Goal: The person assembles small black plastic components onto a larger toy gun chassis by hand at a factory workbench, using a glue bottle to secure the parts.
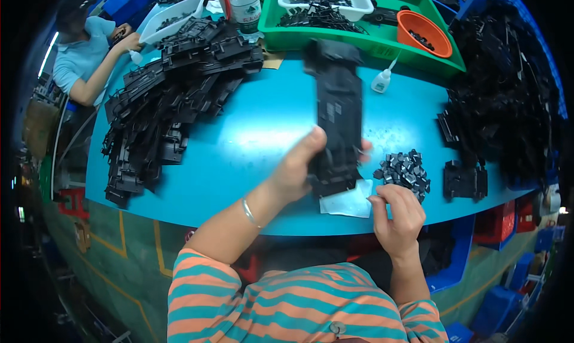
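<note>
My left hand [297,167] is wrapped round a long black plastic chassis-like part [339,113], held upright over the blue tabletop and slightly blurred. A fingertip shows past its right edge. To its right, my right hand [399,216] is closed in a pinch, thumb against fingers; whatever is between them is too small to make out. Just beyond that hand lies a heap of small black pieces [406,171]. A white sheet [350,201] rests on the table between the hands, partly behind the black part.
Stacked black plastic parts [179,74] cover the table's left; more parts [502,98] are piled at right. A green tray [371,43] at the back holds an orange bowl [442,41] and a white bin [359,8]. A small glue bottle [381,81] stands nearby. A co-worker [84,56] sits far left.
</note>
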The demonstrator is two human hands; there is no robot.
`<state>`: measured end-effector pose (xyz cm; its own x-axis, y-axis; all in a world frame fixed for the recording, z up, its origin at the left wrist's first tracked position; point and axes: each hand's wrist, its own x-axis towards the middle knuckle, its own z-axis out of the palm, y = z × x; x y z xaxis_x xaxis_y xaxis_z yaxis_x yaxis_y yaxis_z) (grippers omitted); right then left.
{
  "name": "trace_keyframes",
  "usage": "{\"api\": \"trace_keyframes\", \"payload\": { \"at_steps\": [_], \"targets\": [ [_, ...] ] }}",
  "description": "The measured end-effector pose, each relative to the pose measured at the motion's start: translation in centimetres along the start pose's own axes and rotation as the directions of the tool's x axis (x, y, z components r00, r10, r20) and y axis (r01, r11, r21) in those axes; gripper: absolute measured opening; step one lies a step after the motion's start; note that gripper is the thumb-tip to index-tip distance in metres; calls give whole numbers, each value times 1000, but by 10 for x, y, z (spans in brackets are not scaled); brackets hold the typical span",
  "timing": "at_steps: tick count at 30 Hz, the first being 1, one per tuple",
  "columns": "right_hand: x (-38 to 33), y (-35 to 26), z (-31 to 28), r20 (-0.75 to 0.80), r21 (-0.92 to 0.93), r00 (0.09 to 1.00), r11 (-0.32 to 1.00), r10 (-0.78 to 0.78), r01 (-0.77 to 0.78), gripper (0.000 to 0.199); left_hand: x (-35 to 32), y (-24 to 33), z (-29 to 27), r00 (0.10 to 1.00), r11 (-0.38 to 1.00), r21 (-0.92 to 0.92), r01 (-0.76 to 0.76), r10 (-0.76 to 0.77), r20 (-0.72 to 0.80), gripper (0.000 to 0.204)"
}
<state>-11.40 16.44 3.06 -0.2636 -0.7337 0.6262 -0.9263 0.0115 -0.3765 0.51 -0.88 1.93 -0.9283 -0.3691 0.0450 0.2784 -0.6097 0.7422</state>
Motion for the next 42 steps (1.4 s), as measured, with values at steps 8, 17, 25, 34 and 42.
{"api": "trace_keyframes", "payload": {
  "at_steps": [8, 17, 25, 34, 42],
  "targets": [
    [-16, 63, -53, 7, -294, 977, 934, 212, -201, 17, -29, 131, -80, 863, 897, 22, -441, 431, -266, 70],
    [1, 147, -84, 56, -511, 947, 824, 315, -244, 21, -105, 289, -232, 190, 667, 710, 226, 684, -704, 56],
    [14, 127, -124, 253, -542, 890, 818, 379, -194, 13, -149, 333, -252, 95, 205, 436, 876, 813, -574, 81],
    [66, 37, -134, 37, 93, 966, 962, 256, -258, 10, -31, 122, 0, 905, 211, 967, -141, 423, 40, 48],
    [99, 18, -30, 254, 703, 894, 564, 370, -433, 24, 11, 5, 41, 948, 991, 95, 90, -115, 298, 84]
  ]
}}
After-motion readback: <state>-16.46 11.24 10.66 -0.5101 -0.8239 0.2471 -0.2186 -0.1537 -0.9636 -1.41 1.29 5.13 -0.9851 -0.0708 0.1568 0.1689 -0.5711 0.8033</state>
